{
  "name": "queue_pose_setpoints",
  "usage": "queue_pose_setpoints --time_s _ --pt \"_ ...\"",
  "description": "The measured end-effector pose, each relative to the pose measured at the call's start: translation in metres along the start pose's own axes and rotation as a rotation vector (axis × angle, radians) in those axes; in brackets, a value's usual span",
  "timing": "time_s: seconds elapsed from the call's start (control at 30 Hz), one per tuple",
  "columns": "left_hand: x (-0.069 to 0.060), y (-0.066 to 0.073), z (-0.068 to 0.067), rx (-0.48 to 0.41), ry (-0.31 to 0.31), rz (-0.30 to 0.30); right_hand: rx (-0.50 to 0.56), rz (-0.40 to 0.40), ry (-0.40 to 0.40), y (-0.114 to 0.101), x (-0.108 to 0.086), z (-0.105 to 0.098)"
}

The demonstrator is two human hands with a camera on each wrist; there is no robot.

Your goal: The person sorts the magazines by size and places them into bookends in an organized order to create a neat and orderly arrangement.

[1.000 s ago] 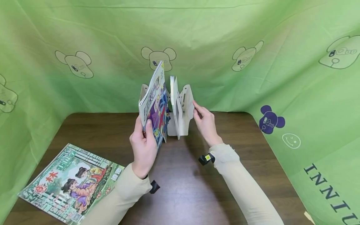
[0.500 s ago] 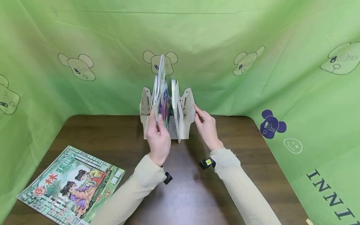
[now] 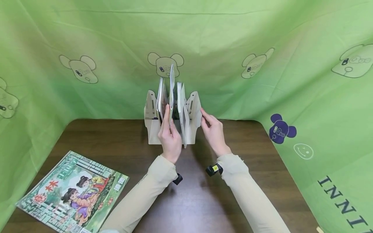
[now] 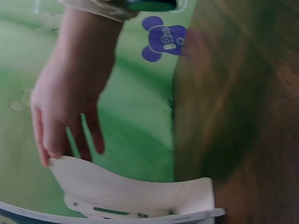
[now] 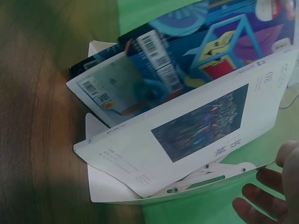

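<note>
A white book rack (image 3: 154, 134) stands at the back of the table with several magazines upright in it. My left hand (image 3: 170, 142) pinches the lower front of a magazine (image 3: 172, 89), thumb on one side and fingers on the other, between the rack's other magazines. Its blue-purple cover (image 5: 219, 46) shows in the right wrist view. To its right leans a white magazine (image 5: 201, 123) with a dark picture; left of it are thin magazines (image 3: 160, 97). My right hand (image 3: 215, 132) pinches the edge of the rack's right side panel (image 3: 196, 113).
A green magazine (image 3: 78, 191) with two drawn children lies flat on the front left of the brown wooden table (image 3: 198, 200). Green cloth (image 3: 215, 29) with cartoon heads hangs behind and at both sides. Each wrist wears a black strap (image 3: 214, 169).
My left hand has carried the blue-purple magazine rightward and turned it edge-on, into the rack among the other magazines. The right hand stays on the rack's side panel.
</note>
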State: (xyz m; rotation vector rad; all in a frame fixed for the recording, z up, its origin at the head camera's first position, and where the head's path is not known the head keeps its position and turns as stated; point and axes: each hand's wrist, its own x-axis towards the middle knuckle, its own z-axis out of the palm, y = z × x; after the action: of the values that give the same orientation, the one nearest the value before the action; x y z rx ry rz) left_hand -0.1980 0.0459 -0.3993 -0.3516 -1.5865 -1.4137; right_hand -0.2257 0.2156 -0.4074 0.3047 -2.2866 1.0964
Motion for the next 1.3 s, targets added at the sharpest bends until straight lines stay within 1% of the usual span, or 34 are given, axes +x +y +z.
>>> queue_pose_setpoints --time_s 0.17,0.4,0.5,0.67,0.83,1.07,1.17,1.3 --pt "-0.007 -0.009 0.005 -0.018 -0.010 -0.017 -0.004 0.001 0.009 0.000 0.000 -0.001" --pt "-0.012 -0.020 0.011 0.004 -0.010 -0.026 -0.004 -0.011 0.022 0.000 -0.001 0.000" --pt "-0.015 -0.026 0.012 0.009 -0.019 -0.034 -0.003 -0.003 0.022 0.000 -0.002 0.001" --pt "-0.024 -0.035 0.013 0.034 -0.053 -0.064 0.004 0.018 0.016 0.000 -0.002 0.003" --pt "-0.029 -0.042 0.013 0.058 -0.054 -0.086 0.012 0.017 0.004 -0.001 -0.002 0.007" --pt "-0.030 -0.048 0.015 0.065 -0.045 -0.051 0.016 -0.003 0.011 -0.002 -0.001 0.009" --pt "-0.030 -0.051 0.017 0.073 -0.040 -0.050 0.017 -0.016 0.018 -0.002 -0.001 0.009" --pt "-0.030 -0.053 0.019 0.091 -0.038 -0.055 0.022 -0.009 0.016 -0.002 0.000 0.009"
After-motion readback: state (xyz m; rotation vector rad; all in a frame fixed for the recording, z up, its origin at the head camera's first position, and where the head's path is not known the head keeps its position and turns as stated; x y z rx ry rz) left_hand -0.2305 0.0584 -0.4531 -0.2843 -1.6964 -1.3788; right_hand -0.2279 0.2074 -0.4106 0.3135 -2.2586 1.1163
